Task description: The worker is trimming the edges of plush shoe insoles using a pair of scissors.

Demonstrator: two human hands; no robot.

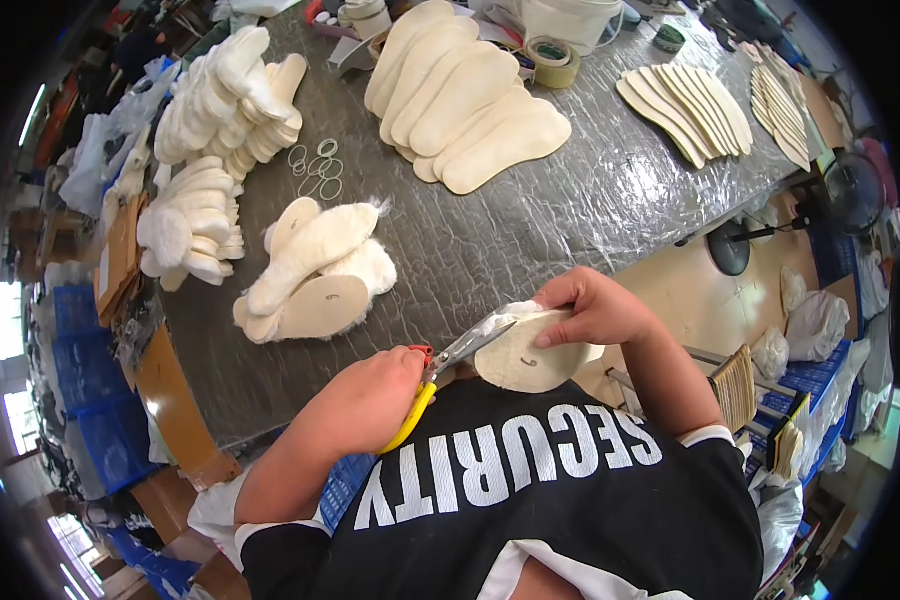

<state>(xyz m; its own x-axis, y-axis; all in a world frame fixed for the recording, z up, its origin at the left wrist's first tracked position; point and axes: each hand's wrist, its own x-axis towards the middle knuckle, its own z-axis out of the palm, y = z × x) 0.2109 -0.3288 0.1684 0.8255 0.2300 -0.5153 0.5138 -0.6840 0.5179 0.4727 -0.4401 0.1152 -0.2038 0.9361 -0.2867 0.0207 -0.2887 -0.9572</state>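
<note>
Left hand (370, 400) closed on yellow-handled scissors (448, 368), blades at the fleecy edge of an insole (525, 355); right hand (595, 308) fingers pinched it, held off the desk (530, 230) edge. Risk: thumb close to blades, could nick. Trimmed insoles (315, 270) beyond, plain insoles (470, 95) farthest.

Scissor handles (410, 400) inside left grip (370, 400)

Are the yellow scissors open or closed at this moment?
Open: the scissors blades are spread apart at the fleecy edge of the insole.
</note>
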